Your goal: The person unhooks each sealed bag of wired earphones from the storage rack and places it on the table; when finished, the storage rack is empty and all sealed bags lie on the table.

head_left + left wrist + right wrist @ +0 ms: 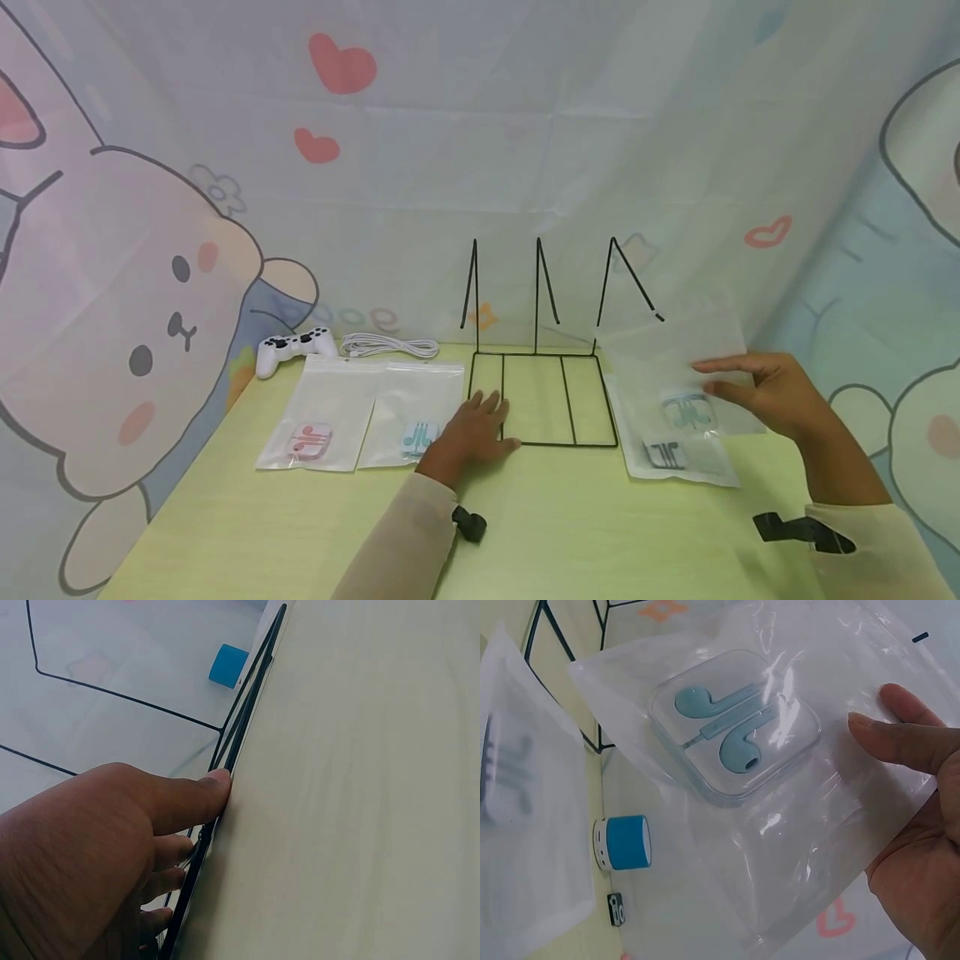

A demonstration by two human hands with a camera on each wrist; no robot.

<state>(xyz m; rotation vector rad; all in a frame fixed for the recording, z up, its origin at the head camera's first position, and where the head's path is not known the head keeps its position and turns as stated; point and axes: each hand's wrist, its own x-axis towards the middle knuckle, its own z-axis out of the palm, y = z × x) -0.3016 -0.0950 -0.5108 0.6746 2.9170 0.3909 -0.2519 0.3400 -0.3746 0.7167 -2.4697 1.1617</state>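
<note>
My left hand (471,433) rests on the front left part of a black wire rack (537,300), fingers spread. In the left wrist view its thumb touches the front wire (197,866). My right hand (772,392) pinches the side of a clear plastic bag (727,847) between thumb and fingers, raised right of the rack. Inside that bag is a square clear case of teal earphones (735,724). Beneath it on the table lies another bag (701,469) with dark earphones (667,455), partly covered by the held one.
Left of the rack lie two bags, one with pink earphones (309,442), one with teal earphones (420,437). Behind them are a white game controller (296,348) and a coiled white cable (390,345). The right wrist view shows a blue cylinder (630,841) and a small black object (616,909).
</note>
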